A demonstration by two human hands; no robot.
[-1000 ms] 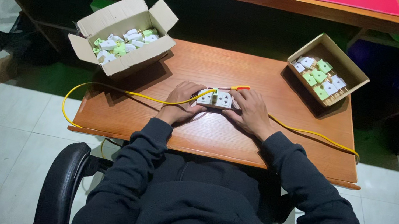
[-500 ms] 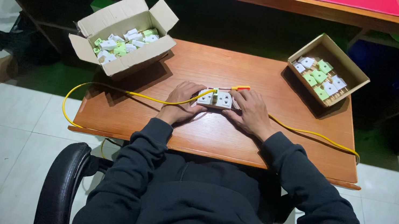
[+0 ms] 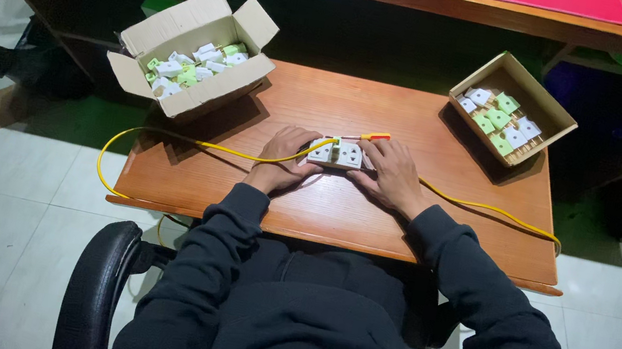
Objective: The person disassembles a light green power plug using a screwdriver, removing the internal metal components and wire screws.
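At mid-table nothing has moved since a second ago; left hand (image 3: 282, 159) and right hand (image 3: 390, 175) still pinch the socket (image 3: 336, 153) between them; yellow cable (image 3: 197, 144) lies as before.

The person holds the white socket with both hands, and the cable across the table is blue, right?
Not quite. The cable is yellow, not blue, as the head view shows. The rest holds: the left hand and right hand both hold the white socket on the table.
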